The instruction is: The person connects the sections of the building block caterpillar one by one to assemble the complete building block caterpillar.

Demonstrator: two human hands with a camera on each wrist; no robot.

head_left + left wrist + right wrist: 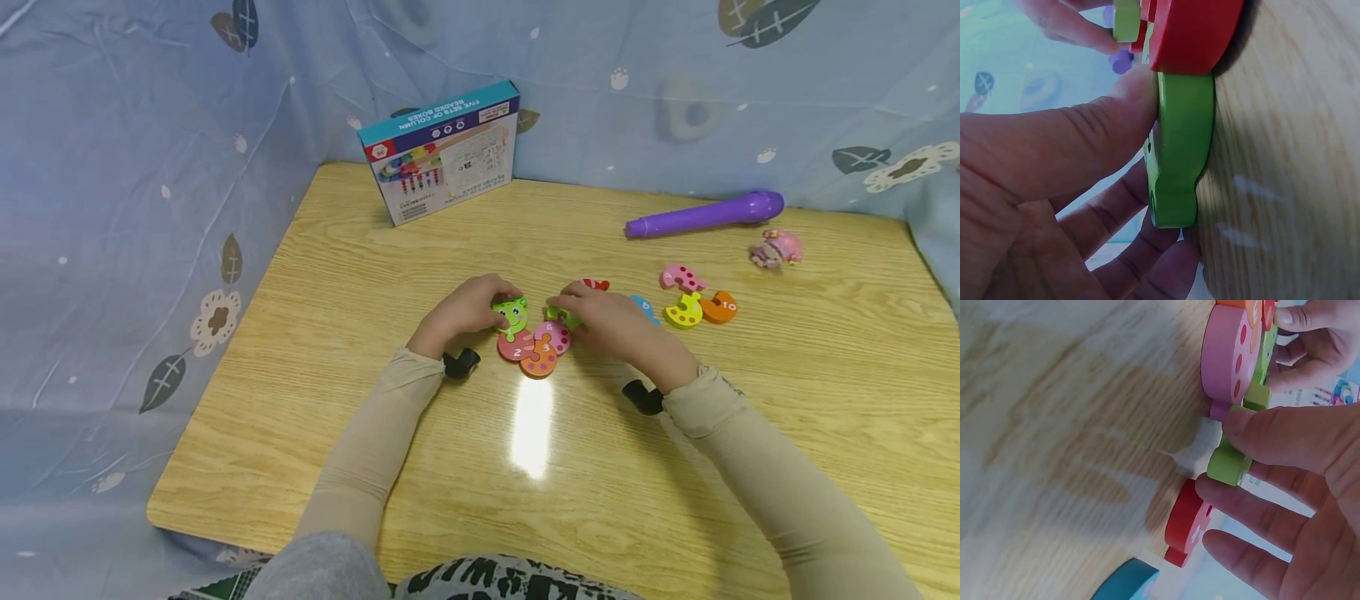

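Note:
My left hand holds the green smiling head piece of a wooden caterpillar puzzle between thumb and fingers. Joined below the head are a red piece numbered 2, an orange piece numbered 3 and a pink dotted piece. Thumb and fingers of my right hand pinch a green puzzle piece beside the pink one's knob; whether the two interlock I cannot tell. A red piece lies just past my right fingers, and a blue piece is partly hidden by that hand.
Loose pink, yellow and orange puzzle pieces lie to the right. Farther back are a purple toy microphone and a small pink figurine. A beaded-toy box stands at the table's back edge, before a blue patterned cloth.

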